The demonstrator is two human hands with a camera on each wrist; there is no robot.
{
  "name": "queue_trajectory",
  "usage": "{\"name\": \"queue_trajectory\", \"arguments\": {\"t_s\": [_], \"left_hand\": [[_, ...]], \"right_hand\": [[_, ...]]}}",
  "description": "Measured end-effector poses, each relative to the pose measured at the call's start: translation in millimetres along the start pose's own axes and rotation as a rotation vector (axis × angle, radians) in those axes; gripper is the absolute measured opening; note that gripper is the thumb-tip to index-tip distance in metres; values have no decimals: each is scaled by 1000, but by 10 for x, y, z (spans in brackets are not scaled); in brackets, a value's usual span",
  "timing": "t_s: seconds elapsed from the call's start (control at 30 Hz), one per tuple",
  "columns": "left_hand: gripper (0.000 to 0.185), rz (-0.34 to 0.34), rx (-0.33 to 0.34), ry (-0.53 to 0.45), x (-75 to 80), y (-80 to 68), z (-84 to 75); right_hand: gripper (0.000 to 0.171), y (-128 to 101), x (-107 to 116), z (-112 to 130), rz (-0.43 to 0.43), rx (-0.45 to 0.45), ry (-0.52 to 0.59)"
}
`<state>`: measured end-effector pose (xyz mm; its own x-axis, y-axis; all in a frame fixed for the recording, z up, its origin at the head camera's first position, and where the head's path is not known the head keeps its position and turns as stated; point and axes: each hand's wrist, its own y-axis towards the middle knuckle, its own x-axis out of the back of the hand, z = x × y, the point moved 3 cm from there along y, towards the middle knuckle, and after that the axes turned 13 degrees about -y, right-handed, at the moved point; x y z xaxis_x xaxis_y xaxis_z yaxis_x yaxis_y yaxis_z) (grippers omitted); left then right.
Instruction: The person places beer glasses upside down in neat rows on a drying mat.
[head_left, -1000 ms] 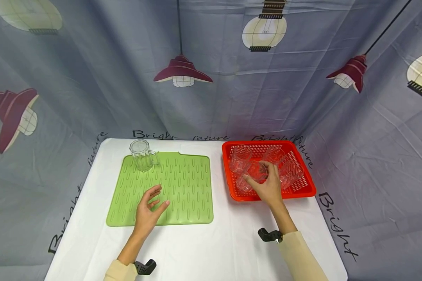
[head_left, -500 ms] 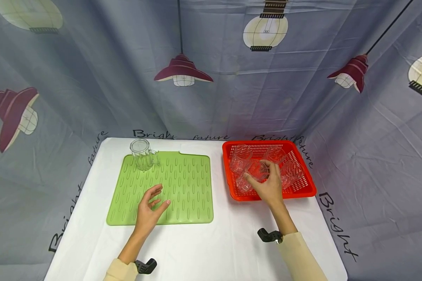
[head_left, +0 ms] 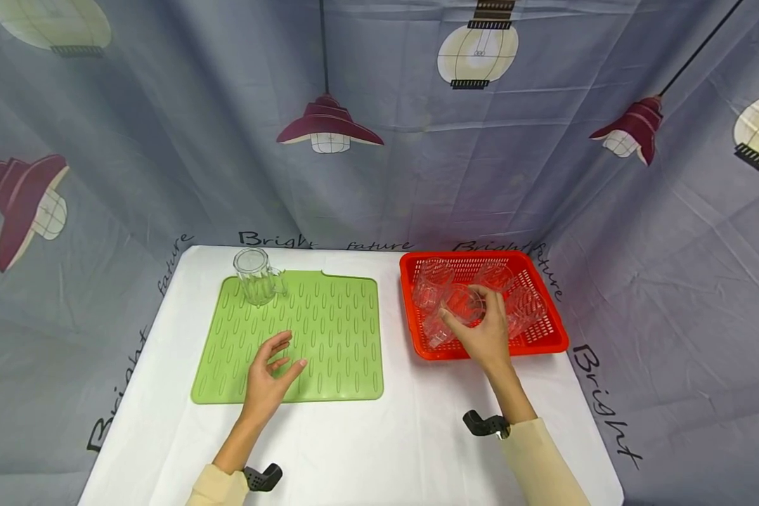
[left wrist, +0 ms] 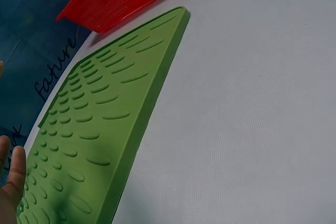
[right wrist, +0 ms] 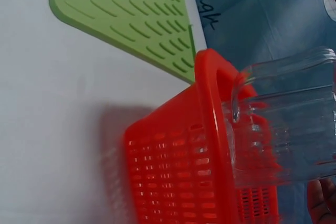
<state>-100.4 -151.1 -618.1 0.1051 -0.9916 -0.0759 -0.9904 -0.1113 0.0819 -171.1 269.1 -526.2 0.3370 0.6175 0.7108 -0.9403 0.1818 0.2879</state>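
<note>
My right hand (head_left: pixel 488 339) reaches into the red plastic basket (head_left: pixel 407 313), thumb and fingers spread round a clear glass mug (head_left: pixel 463 303). In the right wrist view that mug (right wrist: pixel 289 129) stands out above the basket's rim, its handle toward the green mat; some fingers (right wrist: pixel 321 203) show at its far side. My left hand (head_left: pixel 267 383) hovers over the near part of the green ribbed mat (head_left: pixel 335 344), fingers loosely bent and holding nothing. On the mat's far left corner another glass mug (head_left: pixel 254 281) stands with its handle to the right.
Several more glass mugs, such as one at the back left (head_left: pixel 431 284) and one at the right (head_left: pixel 525 309), lie in the basket. A white cloth (head_left: pixel 379 450) covers the table. Grey patterned curtains (head_left: pixel 392 190) enclose its back and sides.
The mug at my right hand has risen slightly within the basket, the hand moving with it. My left hand stays practically still over the mat.
</note>
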Motion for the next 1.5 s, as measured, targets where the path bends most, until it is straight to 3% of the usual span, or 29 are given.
{"name": "queue_trajectory", "arguments": {"t_s": [0.6, 1.5], "left_hand": [[66, 11, -27, -1, -36, 14, -4], [66, 16, -15, 2, -27, -16, 58]], "right_hand": [[77, -42, 14, 144, -14, -4, 26], [74, -44, -33, 312, -84, 84, 60]]}}
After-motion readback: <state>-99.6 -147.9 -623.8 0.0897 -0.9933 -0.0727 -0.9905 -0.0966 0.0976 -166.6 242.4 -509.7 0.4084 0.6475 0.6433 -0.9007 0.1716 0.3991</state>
